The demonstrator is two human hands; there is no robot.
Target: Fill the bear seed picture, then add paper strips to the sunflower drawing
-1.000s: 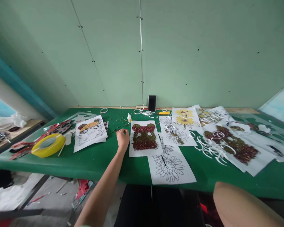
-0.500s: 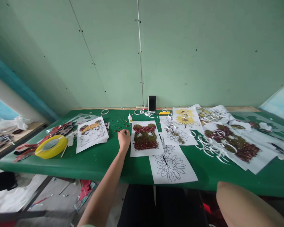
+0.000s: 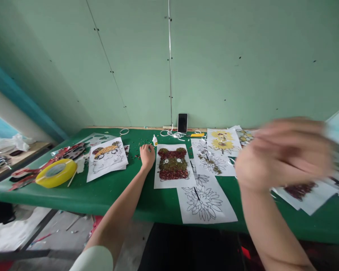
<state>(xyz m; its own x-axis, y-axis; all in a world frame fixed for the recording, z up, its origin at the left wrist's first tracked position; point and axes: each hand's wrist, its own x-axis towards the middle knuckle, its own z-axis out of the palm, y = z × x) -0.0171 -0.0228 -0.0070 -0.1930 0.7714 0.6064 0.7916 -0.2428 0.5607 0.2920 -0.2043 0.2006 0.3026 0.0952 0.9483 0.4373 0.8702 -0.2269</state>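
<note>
My left hand (image 3: 147, 156) rests on the green table, its fingers curled together; whatever they may hold is hidden. Just beyond it stands a small white glue bottle (image 3: 154, 140) with a yellow label. To its right lies a sheet with an animal picture (image 3: 173, 165) covered in dark red and green bits. Loose dark bits (image 3: 137, 156) are scattered by the fingers. My right hand (image 3: 285, 154) is raised over the right part of the table, close to the camera. Motion smears its fingers, and it covers some of the papers there.
Left on the table are a partly covered animal drawing (image 3: 106, 160) and a yellow tape roll (image 3: 56, 173). Flower drawings (image 3: 205, 203) and a yellow flower picture (image 3: 223, 141) lie to the right. At the back are a phone (image 3: 182, 123) and a yellow cutter (image 3: 197, 135).
My right hand has come up into view from below the table edge. My left hand has shifted only slightly near the glue bottle. The view has tilted a little.
</note>
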